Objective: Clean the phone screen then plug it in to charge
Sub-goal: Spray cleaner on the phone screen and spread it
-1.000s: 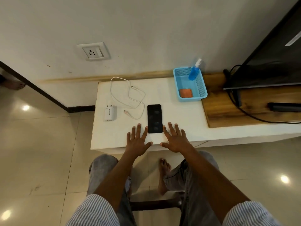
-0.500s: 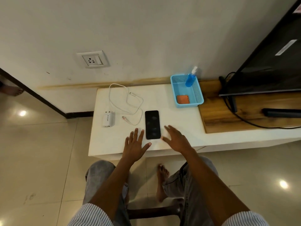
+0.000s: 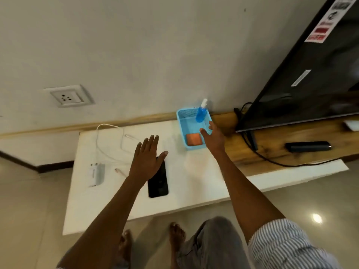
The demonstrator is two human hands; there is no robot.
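A black phone (image 3: 159,183) lies flat on the white table (image 3: 198,177); its upper part is hidden under my left hand (image 3: 148,156), which hovers with fingers spread and holds nothing. My right hand (image 3: 212,136) is stretched over the blue basket (image 3: 182,121), fingers straight, just right of the orange cloth (image 3: 193,139) and below the blue spray bottle (image 3: 200,113). A white cable (image 3: 108,140) loops at the table's back left, with the white charger plug (image 3: 95,174) beside it. The wall socket (image 3: 68,96) is above the table.
A large black TV (image 3: 314,74) stands on the wooden shelf (image 3: 272,144) to the right, with black cords and a dark remote (image 3: 308,146). My bare feet and knees are below the table's front edge, over glossy floor tiles.
Both hands have lifted off the table. My right hand moved up and right to the blue basket; my left hand moved forward over the phone. The view has shifted closer.
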